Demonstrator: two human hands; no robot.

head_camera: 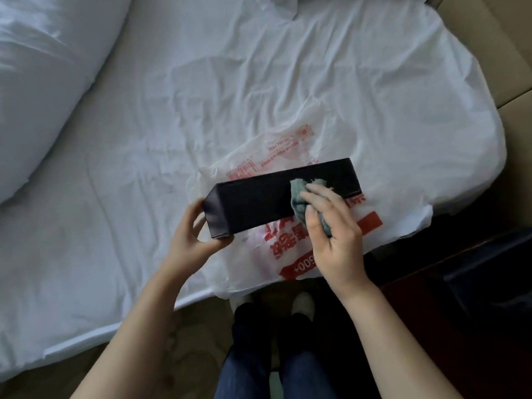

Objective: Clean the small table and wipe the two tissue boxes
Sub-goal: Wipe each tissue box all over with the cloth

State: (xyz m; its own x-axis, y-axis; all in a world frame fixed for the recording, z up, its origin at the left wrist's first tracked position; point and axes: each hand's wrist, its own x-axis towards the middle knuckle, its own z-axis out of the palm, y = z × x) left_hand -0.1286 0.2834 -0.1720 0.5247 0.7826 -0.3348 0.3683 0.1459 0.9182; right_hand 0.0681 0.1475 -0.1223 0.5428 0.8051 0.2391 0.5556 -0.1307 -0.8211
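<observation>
**Dark box held and wiped on the bed**

A long dark box (282, 194) lies on a white plastic bag (288, 249) with red print, spread over the near right part of a bed (201, 82) covered by a wrinkled white sheet. The box runs from near left to far right, its broad dark face turned up toward the camera.

The left hand (191, 234) grips the box's near left end. The thumb lies against the end face and the curled fingers wrap under the lower corner, so the hand is half closed around that end and steadies it.

The right hand (331, 226) is closed loosely on a crumpled grey-green cloth (300, 197). The fingers are bent over the cloth and press it against the right part of the box's upper face; a frayed edge of the cloth shows beyond the fingertips. The back of the hand faces the camera, and the palm is hidden.

A large white pillow (43, 82) lies at the far left of the bed. Below the arms, the person's dark trousers (259, 355) and light shoes (302, 303) show on the floor at the bed's near edge. Dark furniture (460, 283) stands at the near right, beside the bed.
</observation>
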